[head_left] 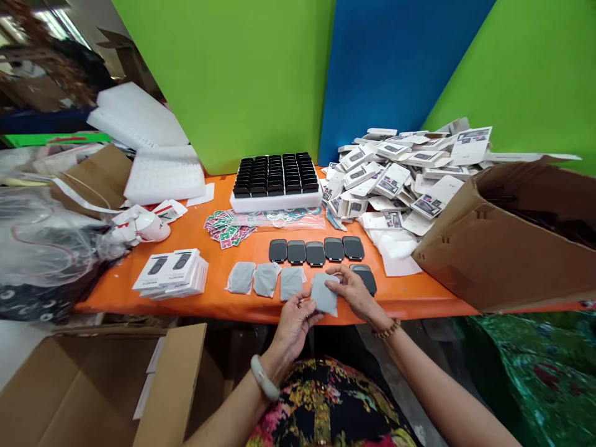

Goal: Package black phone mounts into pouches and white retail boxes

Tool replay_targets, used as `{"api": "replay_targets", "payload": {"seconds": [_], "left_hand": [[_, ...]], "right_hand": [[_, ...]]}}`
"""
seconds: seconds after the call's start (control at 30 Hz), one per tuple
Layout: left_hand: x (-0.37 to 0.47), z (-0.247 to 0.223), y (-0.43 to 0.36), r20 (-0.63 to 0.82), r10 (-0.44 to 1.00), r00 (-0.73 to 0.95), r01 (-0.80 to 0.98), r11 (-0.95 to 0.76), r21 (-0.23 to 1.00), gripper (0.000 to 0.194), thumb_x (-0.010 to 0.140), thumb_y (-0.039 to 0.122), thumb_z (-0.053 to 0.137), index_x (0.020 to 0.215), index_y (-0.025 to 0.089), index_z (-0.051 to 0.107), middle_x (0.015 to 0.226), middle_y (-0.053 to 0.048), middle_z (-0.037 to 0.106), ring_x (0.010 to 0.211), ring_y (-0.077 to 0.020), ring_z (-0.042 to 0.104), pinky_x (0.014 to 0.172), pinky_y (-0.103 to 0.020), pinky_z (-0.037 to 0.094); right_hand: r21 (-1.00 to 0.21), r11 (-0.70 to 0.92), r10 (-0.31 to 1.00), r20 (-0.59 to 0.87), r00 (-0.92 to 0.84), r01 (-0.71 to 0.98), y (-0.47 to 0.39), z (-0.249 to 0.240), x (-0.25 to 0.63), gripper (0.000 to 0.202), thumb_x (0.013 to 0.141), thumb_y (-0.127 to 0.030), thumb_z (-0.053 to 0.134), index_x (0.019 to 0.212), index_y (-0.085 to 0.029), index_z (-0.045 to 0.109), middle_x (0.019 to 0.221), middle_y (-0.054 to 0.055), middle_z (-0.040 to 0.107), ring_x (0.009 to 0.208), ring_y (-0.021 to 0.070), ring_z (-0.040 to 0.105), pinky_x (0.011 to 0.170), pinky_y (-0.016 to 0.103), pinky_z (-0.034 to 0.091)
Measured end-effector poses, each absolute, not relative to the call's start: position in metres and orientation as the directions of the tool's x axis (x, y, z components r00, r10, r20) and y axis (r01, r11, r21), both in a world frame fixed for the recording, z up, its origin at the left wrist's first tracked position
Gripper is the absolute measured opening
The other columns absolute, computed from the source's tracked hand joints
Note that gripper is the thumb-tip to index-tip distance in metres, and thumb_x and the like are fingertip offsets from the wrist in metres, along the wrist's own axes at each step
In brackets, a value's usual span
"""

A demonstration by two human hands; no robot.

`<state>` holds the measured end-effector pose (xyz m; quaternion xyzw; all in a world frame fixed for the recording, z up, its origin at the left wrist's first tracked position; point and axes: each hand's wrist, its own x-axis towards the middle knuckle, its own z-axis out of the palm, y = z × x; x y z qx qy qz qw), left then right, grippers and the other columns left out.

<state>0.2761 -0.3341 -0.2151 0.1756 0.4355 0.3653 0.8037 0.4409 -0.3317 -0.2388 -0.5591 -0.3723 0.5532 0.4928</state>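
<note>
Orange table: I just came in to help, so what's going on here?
A person's left hand and right hand hold a grey packet at the orange table. Three similar packets lie left of that one. Five dark gadgets lie in a row behind, with one more gadget beside the right hand.

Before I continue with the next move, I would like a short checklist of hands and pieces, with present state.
1. Left hand holding the pale grey pouch: ok.
2. Right hand also on it: ok.
3. Three other pouches lined up to its left: ok.
4. Five dark devices in a row beyond: ok.
5. Sixth device in full view: not ok, partly covered by the right hand.
6. Held pouch closed: cannot tell.
</note>
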Motion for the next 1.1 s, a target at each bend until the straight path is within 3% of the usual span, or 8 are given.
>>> {"api": "replay_targets", "payload": {"seconds": [0.1, 0.23, 0.4, 0.5, 0.73, 0.9, 1.0, 1.1], "left_hand": [[0.27, -0.212, -0.339, -0.615, 0.691, 0.379, -0.385, 0.722, 0.574, 0.041, 0.063, 0.011, 0.079, 0.096, 0.013, 0.056, 0.081, -0.007, 0.07, 0.072, -0.0161, 0.069, 0.071, -0.027, 0.056], [0.259, -0.212, -0.343, -0.638, 0.677, 0.368, -0.36, 0.736, 0.573, 0.034, 0.069, 0.005, 0.072, 0.096, 0.013, 0.052, 0.087, -0.01, 0.071, 0.076, -0.017, 0.07, 0.073, -0.027, 0.058], [0.255, -0.217, -0.345, -0.649, 0.666, 0.367, -0.306, 0.746, 0.592, 0.028, 0.073, 0.005, 0.071, 0.092, 0.012, 0.052, 0.087, -0.011, 0.071, 0.076, -0.0165, 0.07, 0.072, -0.026, 0.058], [0.259, -0.217, -0.343, -0.649, 0.666, 0.367, -0.28, 0.745, 0.606, 0.027, 0.073, 0.004, 0.071, 0.092, 0.011, 0.053, 0.085, -0.011, 0.071, 0.076, -0.0158, 0.07, 0.072, -0.025, 0.058], [0.265, -0.213, -0.337, -0.645, 0.649, 0.404, -0.235, 0.755, 0.612, 0.026, 0.071, 0.01, 0.075, 0.09, 0.011, 0.058, 0.084, -0.01, 0.072, 0.077, -0.0163, 0.07, 0.072, -0.025, 0.058], [0.269, -0.212, -0.336, -0.631, 0.648, 0.427, -0.229, 0.752, 0.617, 0.031, 0.066, 0.017, 0.081, 0.088, 0.011, 0.06, 0.085, -0.01, 0.072, 0.078, -0.0174, 0.07, 0.075, -0.026, 0.057], [0.272, -0.211, -0.336, -0.62, 0.649, 0.441, -0.218, 0.747, 0.628, 0.036, 0.062, 0.022, 0.085, 0.086, 0.012, 0.061, 0.087, -0.01, 0.071, 0.079, -0.0175, 0.069, 0.075, -0.027, 0.056], [0.277, -0.209, -0.335, -0.613, 0.638, 0.466, -0.188, 0.749, 0.636, 0.041, 0.058, 0.028, 0.087, 0.086, 0.013, 0.061, 0.088, -0.01, 0.071, 0.08, -0.0176, 0.068, 0.077, -0.028, 0.055]], "right_hand": [[-0.965, -0.256, 0.962, -0.26, 0.084, -0.052, -0.314, -0.239, 0.451, 0.034, 0.066, -0.039, 0.068, 0.09, -0.021, 0.051, 0.069, -0.005, 0.054, 0.058, 0.0117, 0.049, 0.055, 0.025, 0.039], [-0.945, -0.188, 0.982, -0.176, 0.066, 0.269, -0.298, -0.241, 0.449, 0.02, 0.071, -0.028, 0.061, 0.087, -0.021, 0.052, 0.073, -0.004, 0.052, 0.062, 0.0125, 0.047, 0.059, 0.026, 0.039], [-0.771, -0.012, 0.997, 0.037, 0.064, 0.637, -0.301, -0.246, 0.431, 0.016, 0.077, -0.016, 0.056, 0.092, -0.019, 0.052, 0.09, 0.004, 0.055, 0.082, 0.0186, 0.054, 0.077, 0.033, 0.045], [-0.626, 0.005, 0.988, 0.122, 0.092, 0.78, -0.311, -0.243, 0.424, 0.021, 0.084, -0.02, 0.053, 0.105, -0.018, 0.052, 0.102, 0.01, 0.053, 0.086, 0.0211, 0.056, 0.074, 0.033, 0.047], [-0.524, -0.109, 0.879, 0.346, 0.328, 0.845, -0.324, -0.237, 0.507, 0.022, 0.093, -0.033, 0.042, 0.104, -0.018, 0.055, 0.098, 0.012, 0.057, 0.082, 0.0229, 0.058, 0.076, 0.035, 0.047], [-0.246, -0.359, 0.831, 0.354, 0.429, 0.9, -0.336, -0.25, 0.576, 0.029, 0.09, -0.044, 0.047, 0.091, -0.016, 0.056, 0.087, 0.013, 0.057, 0.079, 0.0257, 0.053, 0.069, 0.034, 0.04], [-0.191, -0.411, 0.828, 0.331, 0.453, 0.891, -0.34, -0.257, 0.581, 0.019, 0.088, -0.032, 0.047, 0.08, -0.017, 0.055, 0.081, 0.011, 0.057, 0.075, 0.0232, 0.051, 0.065, 0.031, 0.036], [-0.293, -0.391, 0.79, 0.379, 0.482, 0.872, -0.345, -0.249, 0.564, 0.017, 0.085, -0.021, 0.045, 0.069, -0.019, 0.051, 0.072, 0.007, 0.054, 0.066, 0.0193, 0.047, 0.062, 0.03, 0.033]]}}
